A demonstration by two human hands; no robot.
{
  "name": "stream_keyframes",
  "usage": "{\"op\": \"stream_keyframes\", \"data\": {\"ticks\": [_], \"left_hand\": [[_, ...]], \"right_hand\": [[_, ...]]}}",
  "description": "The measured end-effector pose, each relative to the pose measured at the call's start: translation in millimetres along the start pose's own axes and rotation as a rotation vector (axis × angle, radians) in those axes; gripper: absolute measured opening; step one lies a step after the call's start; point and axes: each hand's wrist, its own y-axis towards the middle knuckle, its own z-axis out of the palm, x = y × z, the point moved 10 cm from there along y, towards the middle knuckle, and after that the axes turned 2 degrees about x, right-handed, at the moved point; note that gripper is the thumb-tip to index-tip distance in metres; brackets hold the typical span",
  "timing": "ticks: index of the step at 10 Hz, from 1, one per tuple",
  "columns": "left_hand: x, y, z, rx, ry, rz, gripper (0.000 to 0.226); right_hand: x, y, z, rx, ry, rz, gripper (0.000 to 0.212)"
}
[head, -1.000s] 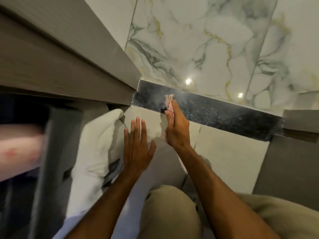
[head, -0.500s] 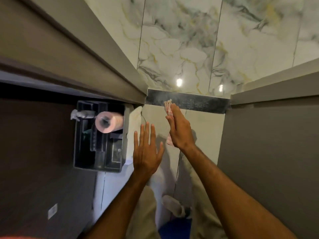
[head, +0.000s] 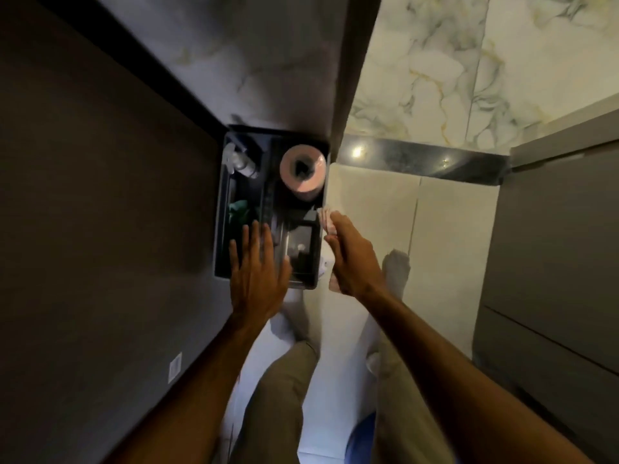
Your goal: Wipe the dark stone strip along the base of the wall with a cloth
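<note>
Setting: a narrow floor (head: 455, 236) of pale, glossy square tiles ran between a dark matte cabinet panel (head: 83, 195) on the left and grey drawer fronts (head: 552, 262) on the right.
Stone strip: the dark stone strip (head: 425, 162), polished and speckled, lay along the foot of a white marble-patterned wall (head: 469, 78) veined in grey and gold; two bright light reflections showed on its surface.
Right hand: the right hand (head: 351, 259) was held edge-on above the tiles, fingers straight and together, with a crumpled pinkish cloth (head: 327, 221) pressed under the palm; its ends showed past the fingertips and near the wrist. Hand and cloth were well short of the strip, beside the caddy's right wall.
Left hand: the left hand (head: 258, 272) was open and flat, fingers spread, holding nothing, over the near left part of the caddy.
Caddy: a dark rectangular plastic caddy (head: 221, 209) with inner compartments stood on the floor against the cabinet.
Contents: a pink cylindrical paper roll (head: 303, 172) with a hollow core, a clear spray-bottle top (head: 239, 160) and something green and soft (head: 239, 209) lay inside.
Person: khaki-trousered legs (head: 274, 396) and a pale slipper (head: 397, 266) showed below the bare forearms.
</note>
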Motion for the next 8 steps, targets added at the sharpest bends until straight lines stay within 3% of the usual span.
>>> {"op": "stream_keyframes", "data": {"ticks": [2, 4, 5, 6, 7, 8], "left_hand": [[38, 67, 57, -0.060, -0.067, 0.063, 0.077], [19, 121, 65, -0.401, -0.182, 0.270, 0.069], [22, 125, 80, -0.521, -0.122, 0.236, 0.072], [24, 136, 81, -0.531, -0.089, 0.224, 0.076], [25, 136, 76, -0.421, -0.097, 0.221, 0.084], [29, 92, 42, -0.338, -0.096, 0.192, 0.090]], "right_hand": [[-41, 43, 128, 0.076, -0.051, 0.059, 0.044], [-87, 97, 180, -0.059, -0.283, 0.084, 0.078], [-103, 108, 200, -0.086, -0.364, 0.059, 0.074], [-114, 118, 206, -0.068, -0.331, 0.078, 0.071], [-96, 103, 199, -0.053, -0.271, 0.052, 0.072], [-44, 37, 157, 0.000, -0.221, 0.000, 0.071]]}}
